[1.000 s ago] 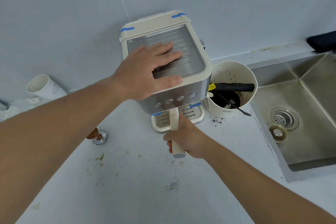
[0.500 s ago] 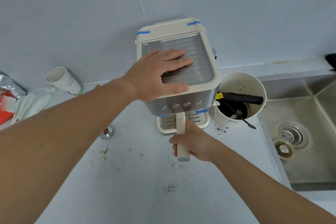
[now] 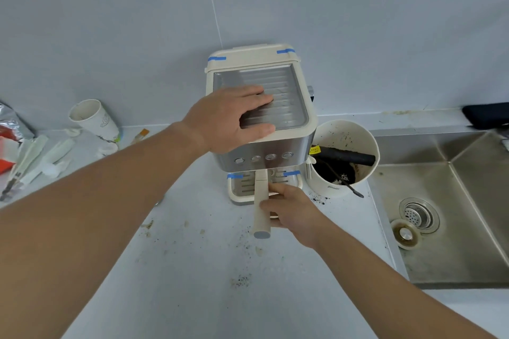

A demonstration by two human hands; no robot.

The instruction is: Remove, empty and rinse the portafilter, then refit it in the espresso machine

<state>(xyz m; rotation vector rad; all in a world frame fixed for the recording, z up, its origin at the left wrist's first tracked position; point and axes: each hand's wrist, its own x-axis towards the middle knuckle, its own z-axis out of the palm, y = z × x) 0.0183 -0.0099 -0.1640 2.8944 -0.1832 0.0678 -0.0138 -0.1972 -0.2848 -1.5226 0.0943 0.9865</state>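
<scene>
Two blue tapes (image 3: 216, 58) top espresso machine (image 3: 286, 146).

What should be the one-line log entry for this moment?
left hand: flat on espresso machine top | right hand: grips portafilter handle | portafilter: in machine

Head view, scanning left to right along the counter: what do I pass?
paper cup → espresso machine → grounds bucket → sink
</scene>
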